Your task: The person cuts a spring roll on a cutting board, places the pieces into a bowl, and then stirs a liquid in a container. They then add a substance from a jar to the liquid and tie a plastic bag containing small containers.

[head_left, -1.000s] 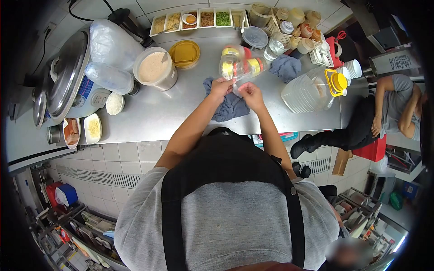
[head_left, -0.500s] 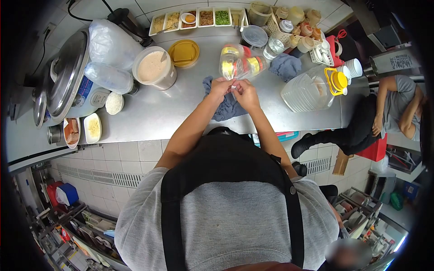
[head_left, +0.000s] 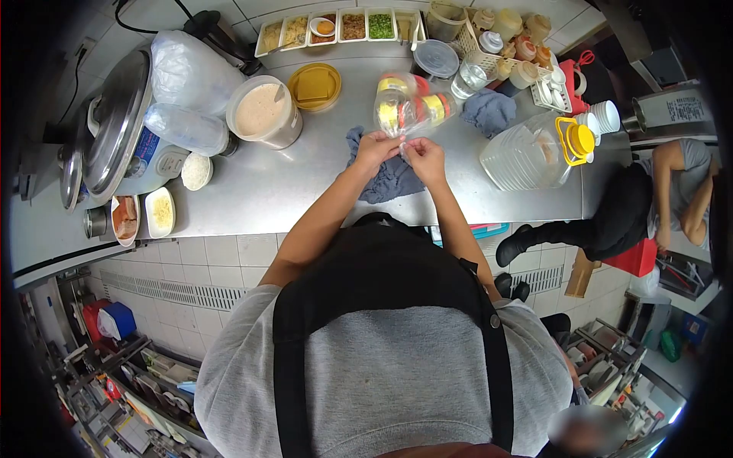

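Stainless steel runs across the far half of my view, a long table [head_left: 252, 195] set against a tiled wall. Over its middle I have both hands close together: my left hand [head_left: 376, 146] and my right hand [head_left: 424, 155] each pinch the gathered neck of a clear plastic bag [head_left: 403, 107], fingertips nearly touching. The bag lies just beyond them on the table, stuffed with small containers with yellow and red lids. Beneath my wrists sits a crumpled blue cloth [head_left: 388, 177]. To the right lies a second blue cloth [head_left: 489, 111], and further right a big clear jug [head_left: 527, 156] on its side, with a yellow cap and handle. To the left stands a tub of pale beige sauce [head_left: 262, 112], a yellow lid [head_left: 313, 86] just beyond it, and further left a rice cooker [head_left: 114, 130] with a steel lid. Along the far wall is a row of condiment trays [head_left: 336, 29]. At the right edge another person [head_left: 649, 198] in a grey shirt leans, well apart from my hands.
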The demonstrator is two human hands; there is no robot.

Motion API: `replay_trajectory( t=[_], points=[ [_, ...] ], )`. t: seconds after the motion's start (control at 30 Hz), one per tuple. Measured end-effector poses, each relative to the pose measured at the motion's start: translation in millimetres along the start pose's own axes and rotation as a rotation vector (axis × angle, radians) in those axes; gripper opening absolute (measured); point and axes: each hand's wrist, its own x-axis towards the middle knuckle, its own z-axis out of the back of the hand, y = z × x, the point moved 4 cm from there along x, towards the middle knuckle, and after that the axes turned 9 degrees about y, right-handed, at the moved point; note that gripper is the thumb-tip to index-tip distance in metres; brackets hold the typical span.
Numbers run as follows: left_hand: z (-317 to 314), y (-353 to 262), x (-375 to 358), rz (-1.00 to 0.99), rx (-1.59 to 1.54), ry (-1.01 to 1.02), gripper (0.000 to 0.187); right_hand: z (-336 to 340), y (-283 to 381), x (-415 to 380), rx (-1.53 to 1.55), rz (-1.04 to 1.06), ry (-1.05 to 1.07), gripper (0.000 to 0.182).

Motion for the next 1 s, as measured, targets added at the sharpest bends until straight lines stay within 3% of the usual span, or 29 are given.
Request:
replay_trajectory(
  t=[0.07,0.13,0.17,0.23,0.4,0.57,0.67,0.73,0.87,1.0],
  points=[
    [3,4,-3,-0.047,0.023,-0.042,0.029,-2,-4,2,-0.061,-0.082,0.065,0.013],
    [12,5,-1,-0.301,0.468,-0.113,0.032,-6,-11,4,0.015,-0.107,0.092,0.012],
    [9,-1,-6,-0.299,0.469,-0.112,0.032,-9,-15,4,0.087,-0.130,0.126,0.012],
    [-9,-25,-20,-0.415,0.772,0.000,0.028,-11,-23,3,0.146,-0.146,0.126,0.013],
    [-8,-19,-15,-0.442,0.763,0.113,0.016,-10,-13,2,0.238,-0.262,0.124,0.013],
    [-2,-15,-9,-0.472,0.682,0.195,0.011,-9,-7,9,0.110,-0.253,0.232,0.011],
    [-11,-30,-19,-0.631,0.883,0.247,0.011,-6,-5,7,0.015,-0.177,0.162,0.011],
    [-21,-39,-28,-0.834,1.344,0.252,0.011,-7,-13,11,-0.075,-0.126,0.133,0.012],
    [-27,-35,-28,-0.812,1.521,0.275,0.015,-4,1,8,-0.294,-0.046,0.043,0.017],
    [-27,-28,-21,-0.836,1.613,0.296,0.022,-3,7,5,-0.317,-0.062,-0.004,0.020]
  ],
)
